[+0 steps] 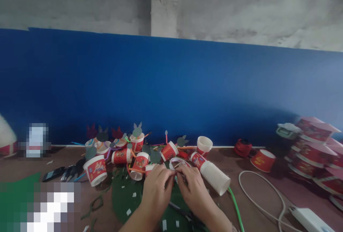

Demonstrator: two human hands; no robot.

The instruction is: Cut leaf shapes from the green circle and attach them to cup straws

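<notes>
My left hand (158, 185) and my right hand (190, 185) meet over the table, fingertips pinched close together. Something small is between them, too hidden by the fingers to name. Just behind the fingertips shows a pale ring (180, 160) that looks like a tape roll. A red-and-white paper cup (169, 151) lies tilted beyond my hands. To the right, a stack of nested paper cups (215, 177) lies on its side by my right hand. On the left, several red paper cups (140, 161) carry coloured pipe-cleaner arms and dark rabbit-shaped cutouts (137, 131).
Green paper (125, 196) with white scraps lies under my forearms, beside dark scissors (184, 212). A power strip (311, 219) and white cable (278, 196) are at right, before stacked red containers (308, 150). A blue wall panel (171, 89) stands behind the table.
</notes>
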